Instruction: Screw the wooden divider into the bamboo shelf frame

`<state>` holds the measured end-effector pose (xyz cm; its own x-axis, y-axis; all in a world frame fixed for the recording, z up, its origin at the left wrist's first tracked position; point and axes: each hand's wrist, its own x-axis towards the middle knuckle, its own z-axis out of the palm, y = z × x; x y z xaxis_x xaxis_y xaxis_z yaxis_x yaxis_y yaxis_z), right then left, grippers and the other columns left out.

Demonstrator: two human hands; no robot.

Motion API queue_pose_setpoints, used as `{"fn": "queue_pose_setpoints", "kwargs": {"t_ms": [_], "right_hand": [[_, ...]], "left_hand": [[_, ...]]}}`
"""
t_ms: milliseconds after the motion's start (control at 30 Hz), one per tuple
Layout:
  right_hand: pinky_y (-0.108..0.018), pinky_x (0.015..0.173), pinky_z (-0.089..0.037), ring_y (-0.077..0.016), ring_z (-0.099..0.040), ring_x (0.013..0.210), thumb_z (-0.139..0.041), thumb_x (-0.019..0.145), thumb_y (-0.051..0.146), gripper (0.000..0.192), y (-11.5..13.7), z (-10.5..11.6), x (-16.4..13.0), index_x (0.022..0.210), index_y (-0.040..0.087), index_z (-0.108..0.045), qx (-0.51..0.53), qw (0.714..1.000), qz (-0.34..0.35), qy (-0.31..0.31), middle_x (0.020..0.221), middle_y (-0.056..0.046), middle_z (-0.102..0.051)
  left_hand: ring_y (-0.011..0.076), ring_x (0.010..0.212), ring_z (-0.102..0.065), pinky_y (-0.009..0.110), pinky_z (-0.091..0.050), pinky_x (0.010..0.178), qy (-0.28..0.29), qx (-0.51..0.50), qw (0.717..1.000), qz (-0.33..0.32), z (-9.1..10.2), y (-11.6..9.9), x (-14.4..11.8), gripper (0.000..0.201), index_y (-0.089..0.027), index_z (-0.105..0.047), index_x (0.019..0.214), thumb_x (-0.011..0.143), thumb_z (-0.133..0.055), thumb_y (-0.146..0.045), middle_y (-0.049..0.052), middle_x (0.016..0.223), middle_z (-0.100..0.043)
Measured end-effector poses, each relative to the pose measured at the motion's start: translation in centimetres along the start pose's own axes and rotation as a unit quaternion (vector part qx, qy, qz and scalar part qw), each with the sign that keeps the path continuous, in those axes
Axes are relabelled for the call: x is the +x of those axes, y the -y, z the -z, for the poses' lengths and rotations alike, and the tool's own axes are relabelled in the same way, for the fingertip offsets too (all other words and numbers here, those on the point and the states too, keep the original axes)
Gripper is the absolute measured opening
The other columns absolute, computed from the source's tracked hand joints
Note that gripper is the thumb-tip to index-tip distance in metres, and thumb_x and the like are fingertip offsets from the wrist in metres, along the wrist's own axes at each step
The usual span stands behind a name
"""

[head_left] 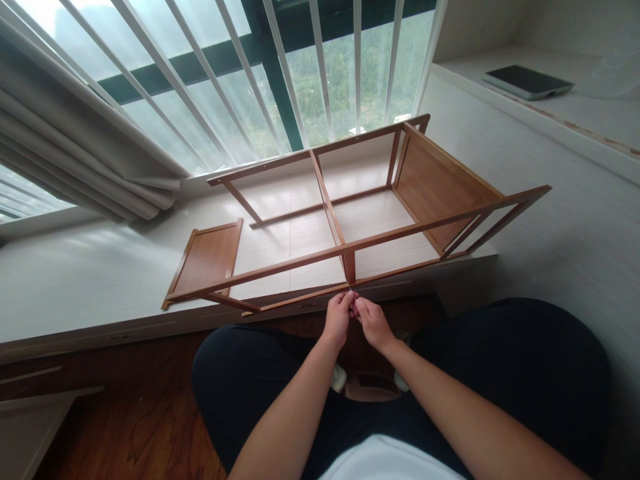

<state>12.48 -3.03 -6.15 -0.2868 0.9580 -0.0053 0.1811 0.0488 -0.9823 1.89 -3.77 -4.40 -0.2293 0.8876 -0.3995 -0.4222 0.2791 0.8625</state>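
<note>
A brown wooden shelf frame (327,193) lies on its side on the white window ledge, one solid panel (445,183) fitted at its right end. My left hand (339,313) and my right hand (373,321) meet at the frame's near lower rail, just below its middle crossbar (350,263). Fingers of both hands are pinched close together around a small, thin thing, too small to name. A loose-looking wooden panel (209,252) lies flat on the ledge by the frame's left end; whether it is joined to the frame I cannot tell.
Behind the ledge (100,273) stand white window bars (320,67) and a grey curtain (85,120). On the right, a flat dark device (527,81) rests on a white shelf (605,127). My knees are spread either side, above a wooden floor (145,413).
</note>
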Motion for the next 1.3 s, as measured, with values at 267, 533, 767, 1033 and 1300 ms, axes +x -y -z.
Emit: {"fn": "queue_pose_setpoints", "kwargs": {"t_ms": [267,533,767,1033,1300], "right_hand": [[-0.025,0.057,-0.037,-0.0159,-0.054,0.060,-0.040,0.097,0.042,0.036,0.73,0.27,-0.09,0.084,0.019,-0.064,-0.019,1.000,0.002,0.009,0.068,-0.002,-0.063],[-0.025,0.055,-0.034,-0.0140,-0.048,0.056,-0.037,0.098,0.043,0.041,0.43,0.14,-0.18,0.071,0.019,-0.056,0.005,1.000,-0.001,-0.002,0.063,-0.001,-0.058],[-0.024,0.052,-0.031,-0.0126,-0.042,0.052,-0.035,0.098,0.046,0.045,0.21,0.07,-0.11,0.063,0.020,-0.048,0.012,1.000,0.002,-0.007,0.055,0.002,-0.048],[-0.024,0.060,-0.038,-0.0171,-0.059,0.065,-0.041,0.097,0.040,0.037,0.63,0.43,-0.16,0.083,0.017,-0.066,-0.049,0.999,0.013,0.017,0.072,-0.005,-0.067],[-0.024,0.055,-0.035,-0.0155,-0.054,0.058,-0.040,0.098,0.041,0.038,0.57,0.26,-0.27,0.080,0.018,-0.065,-0.034,0.999,0.005,0.010,0.068,-0.003,-0.065]], "left_hand": [[0.0099,0.062,-0.053,0.020,-0.040,0.056,-0.016,0.000,1.000,0.009,-0.10,-0.28,-0.13,0.039,-0.012,-0.069,0.079,0.068,-0.077,-0.049,0.003,0.070,-0.061],[0.0087,0.058,-0.050,0.019,-0.039,0.052,0.001,0.003,1.000,0.001,0.13,0.01,-0.06,0.039,-0.012,-0.068,0.082,0.073,-0.074,-0.049,0.001,0.065,-0.057],[0.0088,0.053,-0.048,0.020,-0.040,0.050,0.007,0.006,1.000,0.002,0.00,-0.04,-0.04,0.041,-0.012,-0.067,0.082,0.072,-0.073,-0.052,-0.001,0.061,-0.055],[0.0099,0.061,-0.053,0.019,-0.041,0.054,-0.012,-0.002,1.000,0.007,0.17,-0.04,-0.01,0.038,-0.011,-0.069,0.081,0.071,-0.075,-0.047,0.002,0.069,-0.061],[0.0096,0.058,-0.052,0.019,-0.040,0.052,-0.015,0.010,1.000,0.004,0.08,-0.09,0.03,0.039,-0.011,-0.069,0.080,0.070,-0.075,-0.049,0.002,0.064,-0.059]]}}
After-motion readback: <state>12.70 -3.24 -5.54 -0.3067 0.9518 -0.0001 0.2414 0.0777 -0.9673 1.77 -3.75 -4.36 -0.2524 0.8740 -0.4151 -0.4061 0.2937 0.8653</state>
